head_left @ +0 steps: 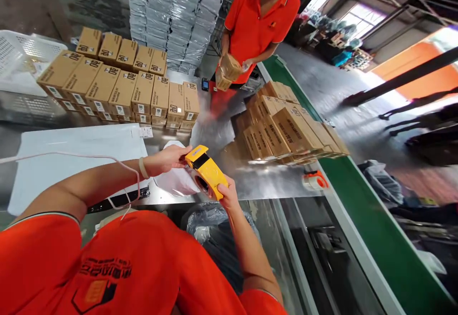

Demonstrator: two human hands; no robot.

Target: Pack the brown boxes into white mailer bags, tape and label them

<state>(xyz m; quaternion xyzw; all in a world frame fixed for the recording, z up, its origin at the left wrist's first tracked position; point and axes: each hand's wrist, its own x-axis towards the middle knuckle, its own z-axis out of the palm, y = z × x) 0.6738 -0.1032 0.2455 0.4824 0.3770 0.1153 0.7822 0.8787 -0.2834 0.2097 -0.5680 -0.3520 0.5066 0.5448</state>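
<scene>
A yellow handheld scanner [206, 171] with a black top panel is held over the steel table [250, 186]. My right hand [227, 194] grips its lower end from below. My left hand [165, 159] reaches in from the left and closes on its upper end. A crumpled translucent plastic bag [175, 181] lies under my left hand and partly behind the scanner. A thin white cable [107, 158] loops across my left forearm.
Rows of cardboard boxes [121, 90] stand on the table, with a heap of boxes [286, 129] to the right. White mailers [78, 162] lie near my left arm. A tape dispenser [315, 180] sits by a green conveyor [361, 215]. A co-worker [257, 24] opposite holds small boxes.
</scene>
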